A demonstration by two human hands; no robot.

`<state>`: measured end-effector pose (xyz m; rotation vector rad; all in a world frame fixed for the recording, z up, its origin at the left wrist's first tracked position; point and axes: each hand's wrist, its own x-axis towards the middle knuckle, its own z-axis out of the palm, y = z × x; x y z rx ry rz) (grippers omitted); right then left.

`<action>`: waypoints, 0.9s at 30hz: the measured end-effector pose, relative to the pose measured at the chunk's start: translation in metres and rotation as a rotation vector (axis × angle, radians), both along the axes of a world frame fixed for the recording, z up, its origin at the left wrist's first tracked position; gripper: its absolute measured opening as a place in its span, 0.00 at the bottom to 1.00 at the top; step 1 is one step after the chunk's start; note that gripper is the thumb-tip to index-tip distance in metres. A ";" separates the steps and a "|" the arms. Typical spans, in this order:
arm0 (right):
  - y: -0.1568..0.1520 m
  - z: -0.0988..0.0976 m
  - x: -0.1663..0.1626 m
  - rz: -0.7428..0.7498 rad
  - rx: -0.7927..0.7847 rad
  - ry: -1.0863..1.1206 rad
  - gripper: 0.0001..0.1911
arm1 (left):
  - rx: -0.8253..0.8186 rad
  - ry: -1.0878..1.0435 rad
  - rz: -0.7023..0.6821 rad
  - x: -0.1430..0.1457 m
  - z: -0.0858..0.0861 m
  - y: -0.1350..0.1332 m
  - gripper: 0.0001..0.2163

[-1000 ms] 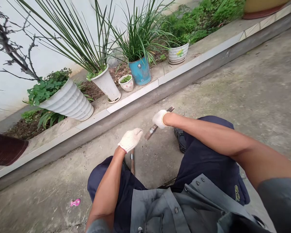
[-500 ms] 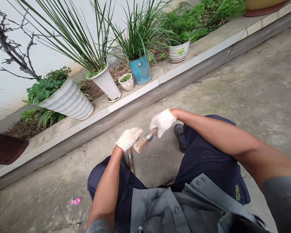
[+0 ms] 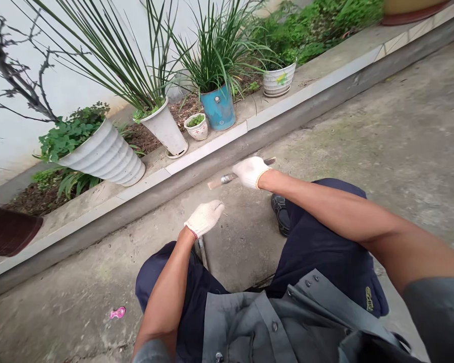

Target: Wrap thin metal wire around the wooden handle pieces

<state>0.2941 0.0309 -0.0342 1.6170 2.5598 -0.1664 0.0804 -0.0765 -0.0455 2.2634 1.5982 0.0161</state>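
In a white knit glove, my right hand (image 3: 248, 172) is closed around the middle of a paintbrush (image 3: 227, 178). Its pale bristle end points left over the concrete, a silvery band shows beside the fingers, and the dark handle end sticks out on the right. My left hand (image 3: 206, 217), gloved too, is closed with the fingertips pressed together, below and apart from the brush. A thin strand seems to show at those fingertips, too fine to make out. Beneath the left wrist a second stick-like tool (image 3: 203, 253) leans by my left shoe, partly hidden.
A tiled curb (image 3: 208, 150) runs diagonally ahead, bearing a ribbed white pot (image 3: 113, 159), a tall white pot (image 3: 166, 131), a small pot (image 3: 197, 130) and a blue pot (image 3: 220, 111). A pink item (image 3: 117, 312) lies on the concrete ground at lower left.
My right hand has moved up with the brush, which has turned flatter and now lies apart from my left hand. The left hand has turned slightly, its fingers closed more tightly.
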 end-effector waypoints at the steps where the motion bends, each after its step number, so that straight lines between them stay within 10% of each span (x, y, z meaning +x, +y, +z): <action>1: -0.003 -0.003 -0.001 0.033 -0.047 -0.064 0.16 | 0.012 -0.001 -0.003 -0.001 0.002 0.001 0.19; 6: -0.020 -0.013 -0.005 0.441 -0.376 -0.210 0.13 | 0.057 0.015 -0.029 -0.005 0.008 0.005 0.17; 12: -0.025 -0.005 0.006 0.647 -0.759 0.131 0.13 | 0.066 -0.009 -0.111 -0.009 0.009 0.005 0.15; 19: -0.016 0.022 0.006 0.302 -0.376 0.553 0.16 | 0.051 -0.057 -0.002 -0.007 0.005 0.004 0.21; 27: 0.003 0.012 0.003 0.000 0.005 0.217 0.14 | 0.012 -0.010 0.035 -0.003 0.003 0.002 0.18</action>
